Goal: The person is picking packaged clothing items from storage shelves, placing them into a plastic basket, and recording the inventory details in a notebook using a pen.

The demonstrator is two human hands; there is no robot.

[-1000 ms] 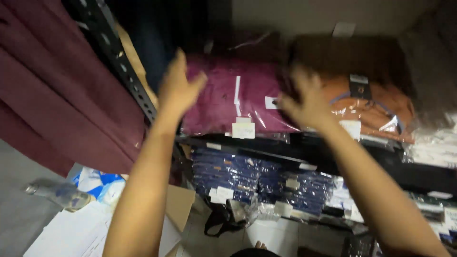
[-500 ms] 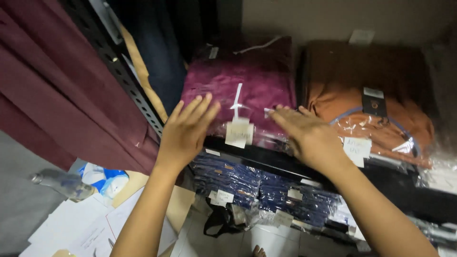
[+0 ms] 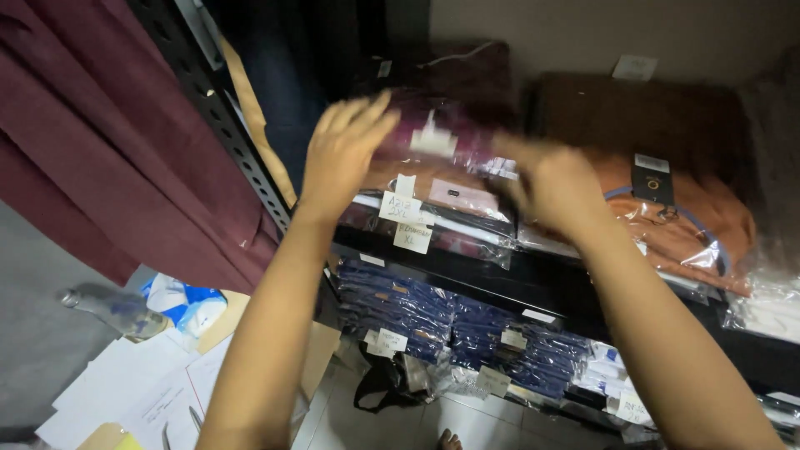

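Observation:
A maroon folded garment in a clear plastic bag (image 3: 433, 133) is lifted off a stack on the shelf, blurred by motion. My left hand (image 3: 342, 158) grips its left end with the fingers spread along the edge. My right hand (image 3: 550, 187) holds its right end. Beneath it lie more bagged garments with white paper tags (image 3: 400, 208) hanging at the front. How firmly each hand closes on the bag is hard to see through the blur.
Orange bagged garments (image 3: 675, 229) lie to the right, and navy bagged ones (image 3: 450, 321) fill the shelf below. A perforated metal upright (image 3: 217, 108) and hanging maroon cloth (image 3: 100, 158) stand at left. A plastic bottle (image 3: 112, 308), papers (image 3: 125, 387) and a black bag (image 3: 383, 383) lie on the floor.
Both hands went from lying flat on the maroon stack to raising its top bag. Bagged garments with paper tags now show underneath.

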